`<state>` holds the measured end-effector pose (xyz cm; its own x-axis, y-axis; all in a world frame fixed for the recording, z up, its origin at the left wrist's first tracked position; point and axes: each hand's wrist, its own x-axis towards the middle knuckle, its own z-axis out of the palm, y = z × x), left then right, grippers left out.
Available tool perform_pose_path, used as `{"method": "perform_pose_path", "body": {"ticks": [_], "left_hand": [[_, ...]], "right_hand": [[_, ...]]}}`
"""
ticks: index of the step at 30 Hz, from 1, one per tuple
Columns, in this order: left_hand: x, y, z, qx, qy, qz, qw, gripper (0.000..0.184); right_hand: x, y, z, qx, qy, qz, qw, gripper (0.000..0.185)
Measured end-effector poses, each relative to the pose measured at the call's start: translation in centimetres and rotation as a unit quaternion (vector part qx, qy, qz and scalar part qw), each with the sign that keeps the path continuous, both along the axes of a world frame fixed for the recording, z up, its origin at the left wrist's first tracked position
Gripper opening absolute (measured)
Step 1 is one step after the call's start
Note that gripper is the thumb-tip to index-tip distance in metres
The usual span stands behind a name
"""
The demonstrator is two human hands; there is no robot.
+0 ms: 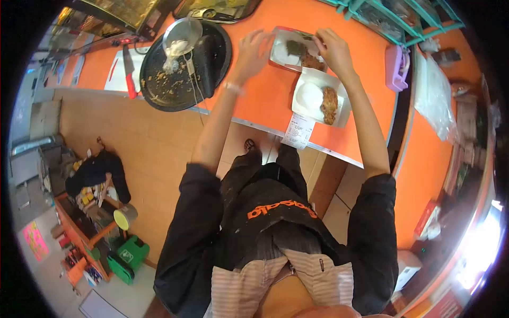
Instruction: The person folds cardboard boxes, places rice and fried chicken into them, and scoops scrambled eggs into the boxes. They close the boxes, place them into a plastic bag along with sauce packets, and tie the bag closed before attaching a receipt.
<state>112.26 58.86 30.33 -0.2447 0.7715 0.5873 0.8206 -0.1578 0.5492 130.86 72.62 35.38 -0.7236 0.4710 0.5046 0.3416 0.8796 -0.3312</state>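
On the orange counter lies a paper food box (279, 49) holding white rice, something dark green and a brown fried piece. My right hand (333, 47) is over its right edge, fingers bent and close together; what they hold, if anything, is too small to tell. My left hand (253, 54) hovers left of this box with its fingers apart and nothing in it. Nearer to me stands a second open box (301, 84) with a mound of rice (309, 96) and a fried piece (329, 106). A printed receipt (298, 131) hangs over the counter edge beside it.
A round black tray (159, 87) with crumbs, a strainer (183, 33) and tongs lies at the left, near a red-handled knife (130, 78). A purple holder (395, 69) and teal rack (408, 33) stand right. Another person (101, 172) bends at lower left.
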Motion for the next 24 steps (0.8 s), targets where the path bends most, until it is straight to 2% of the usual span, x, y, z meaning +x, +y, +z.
{"method": "perform_pose_path", "body": {"ticks": [2, 4, 6, 7, 9, 10, 12, 13, 15, 16, 18, 21, 24], "left_hand": [[2.4, -4.4, -0.8, -0.031, -0.053, -0.017, 0.998, 0.042], [5.2, -10.1, -2.9, -0.063, -0.097, -0.01, 0.993, 0.047], [6.7, -12.5, -3.7, -0.113, -0.217, -0.004, 0.97, 0.046], [7.2, -13.1, -4.2, -0.117, -0.22, -0.007, 0.968, 0.046], [7.9, -14.1, -5.1, -0.15, -0.186, -0.014, 0.971, 0.047], [8.1, -14.4, -5.0, -0.153, -0.186, -0.017, 0.97, 0.047], [8.6, -14.9, -4.9, -0.154, -0.171, -0.032, 0.973, 0.046], [8.5, -14.9, -5.1, -0.157, -0.172, -0.032, 0.972, 0.046], [8.4, -15.7, -5.8, -0.15, -0.194, -0.006, 0.969, 0.044], [8.4, -16.0, -6.1, -0.155, -0.193, -0.009, 0.969, 0.044], [8.4, -15.9, -6.5, -0.179, -0.238, 0.016, 0.955, 0.04], [8.8, -15.3, -6.5, -0.169, -0.245, -0.011, 0.955, 0.035], [9.3, -14.0, -6.1, -0.194, -0.207, -0.008, 0.959, 0.031]], "right_hand": [[3.3, -4.2, 3.1, -0.076, 0.099, -0.053, 0.991, 0.013], [8.2, -10.4, 5.1, -0.054, 0.14, -0.15, 0.977, 0.012], [10.7, -12.5, 2.7, 0.022, 0.113, -0.145, 0.983, 0.012], [10.9, -13.1, 1.5, 0.019, 0.11, -0.149, 0.983, 0.012], [10.4, -14.1, -0.8, 0.101, -0.042, -0.105, 0.988, 0.014], [10.3, -14.4, -2.1, 0.098, -0.044, -0.109, 0.988, 0.014], [10.0, -14.7, -3.3, -0.036, -0.144, -0.077, 0.986, 0.014], [10.2, -14.9, -2.9, -0.038, -0.145, -0.078, 0.986, 0.014], [10.9, -15.7, -1.6, -0.177, -0.078, -0.107, 0.975, 0.017], [11.4, -15.4, -1.7, -0.137, -0.005, -0.103, 0.985, 0.016], [12.4, -15.0, 0.4, -0.156, 0.011, -0.131, 0.979, 0.016], [14.0, -13.3, 2.1, -0.152, 0.019, -0.172, 0.973, 0.015], [14.8, -11.9, 3.2, -0.137, 0.013, -0.192, 0.972, 0.014]]}}
